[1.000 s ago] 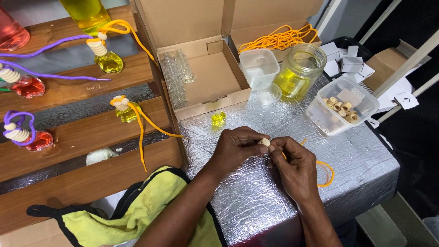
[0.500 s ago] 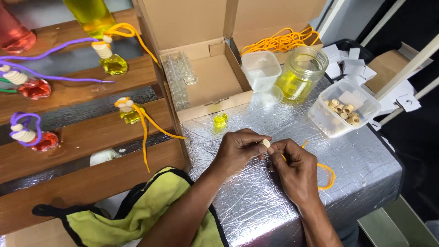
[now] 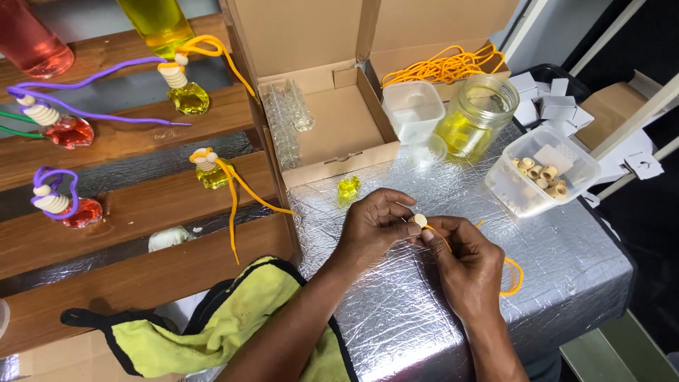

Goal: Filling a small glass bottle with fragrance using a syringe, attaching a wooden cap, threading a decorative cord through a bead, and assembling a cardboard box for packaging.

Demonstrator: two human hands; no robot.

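left hand [image 3: 371,230]: your grip pinches the small wooden bead [image 3: 420,221], centre frame
right hand [image 3: 463,265]: touching the bead from the right, grip closed on the orange cord [image 3: 513,276]
cord: loops onto the foil-covered table [image 3: 566,283], right of centre
nearby: yellow glass piece [image 3: 349,187] just above your left hand; tub of wooden beads [image 3: 541,170] upper right

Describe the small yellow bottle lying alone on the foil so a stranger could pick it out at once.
Start at the foil-covered table and find the open cardboard box at its far edge. Just in front of the box's front wall, beyond the left hand, lies the small yellow bottle. Unlike the yellow bottles on the wooden shelves to the left, it has no cap and no cord.
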